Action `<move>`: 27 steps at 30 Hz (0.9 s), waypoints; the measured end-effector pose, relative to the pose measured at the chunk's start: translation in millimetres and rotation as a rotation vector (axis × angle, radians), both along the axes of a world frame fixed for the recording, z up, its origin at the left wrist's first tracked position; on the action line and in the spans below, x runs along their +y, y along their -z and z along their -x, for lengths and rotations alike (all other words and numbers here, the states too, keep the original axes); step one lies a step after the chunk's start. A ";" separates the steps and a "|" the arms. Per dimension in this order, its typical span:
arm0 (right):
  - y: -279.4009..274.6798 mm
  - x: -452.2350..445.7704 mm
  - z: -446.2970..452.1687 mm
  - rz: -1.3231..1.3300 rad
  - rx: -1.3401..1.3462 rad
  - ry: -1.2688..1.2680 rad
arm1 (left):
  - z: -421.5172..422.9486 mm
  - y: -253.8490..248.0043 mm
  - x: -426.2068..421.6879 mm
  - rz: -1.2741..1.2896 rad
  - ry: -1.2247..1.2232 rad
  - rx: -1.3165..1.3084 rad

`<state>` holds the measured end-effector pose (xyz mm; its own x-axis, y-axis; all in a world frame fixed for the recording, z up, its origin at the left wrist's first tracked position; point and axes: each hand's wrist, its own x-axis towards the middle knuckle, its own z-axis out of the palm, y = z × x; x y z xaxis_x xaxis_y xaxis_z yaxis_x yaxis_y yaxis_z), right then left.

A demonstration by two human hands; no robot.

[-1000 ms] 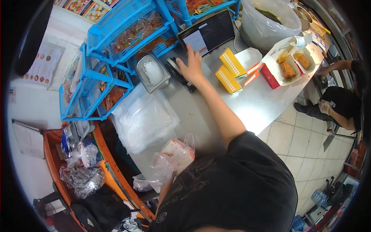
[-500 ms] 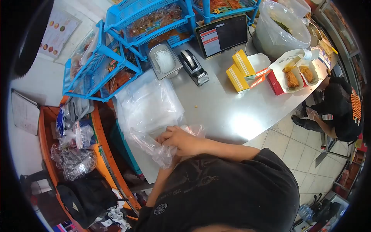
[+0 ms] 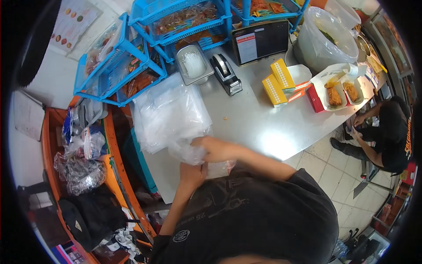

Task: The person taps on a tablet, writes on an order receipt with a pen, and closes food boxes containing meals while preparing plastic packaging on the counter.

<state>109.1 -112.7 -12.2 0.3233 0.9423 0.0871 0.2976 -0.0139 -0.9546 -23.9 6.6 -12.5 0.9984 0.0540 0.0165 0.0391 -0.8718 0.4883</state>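
A crumpled clear plastic bag (image 3: 184, 152) is bunched up at the near edge of the metal table. My right hand (image 3: 214, 148) is closed on its upper part, slightly blurred by motion. Just below, my left hand (image 3: 192, 175) grips the same bag, fingers partly hidden by the plastic. A clear-wrapped item with a reddish patch (image 3: 222, 169) lies against my shirt beside my hands; its contents are unclear. Beyond the hands lies a stack of flat clear plastic bags (image 3: 171, 112).
Around the table stand blue baskets (image 3: 99, 88), a metal container (image 3: 193, 66), a tape dispenser (image 3: 226, 75), a tablet (image 3: 261, 43), yellow boxes (image 3: 274, 90), boxes of fried chicken (image 3: 336, 96) and a lined bucket (image 3: 323, 44). A person (image 3: 389, 132) crouches at right. Orange shelving (image 3: 116, 176) stands left.
My right hand has moved up slightly with the bag, and my left hand now shows below it. The bag's loose end has shifted upward. The crouching person's arms have moved.
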 end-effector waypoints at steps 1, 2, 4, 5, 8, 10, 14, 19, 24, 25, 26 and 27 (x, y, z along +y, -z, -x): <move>-29.7 -14.9 -29.5 0.035 0.075 -0.221 | -3.8 -9.2 -3.4 -0.021 0.028 -0.034; -19.8 -21.3 -54.3 -0.117 0.052 -0.204 | -4.0 -14.1 -5.5 -0.044 0.050 -0.069; -13.0 -23.5 -97.1 -0.262 0.307 0.470 | 1.3 -8.6 -2.3 -0.091 0.054 0.033; -5.9 -23.2 -125.9 -0.296 0.228 0.795 | 5.2 -7.5 -0.7 -0.114 0.057 0.087; 3.9 1.5 -178.0 -0.149 -0.018 1.003 | 9.0 -15.8 -8.5 -0.083 -0.035 -0.041; 5.7 41.2 -184.6 -0.049 -0.410 0.901 | 14.8 -16.2 -7.3 0.028 -0.078 0.017; 32.7 117.0 -209.1 0.411 -0.863 0.763 | 19.0 -9.9 0.4 0.064 -0.113 0.013; 31.1 157.1 -226.7 0.747 -0.785 0.684 | 28.1 4.5 6.3 0.021 -0.077 -0.096; -8.8 137.6 -225.1 0.648 -0.648 0.848 | 28.6 1.5 2.4 0.067 -0.054 -0.163; -12.2 129.3 -225.5 0.623 -0.641 0.866 | 30.9 6.9 3.2 0.060 -0.060 -0.196; 2.2 128.2 -242.1 0.601 -0.521 0.895 | 32.4 9.4 2.6 0.049 -0.069 -0.230; 12.6 125.1 -250.9 0.594 -0.504 0.885 | 30.8 4.2 0.7 0.050 -0.086 -0.210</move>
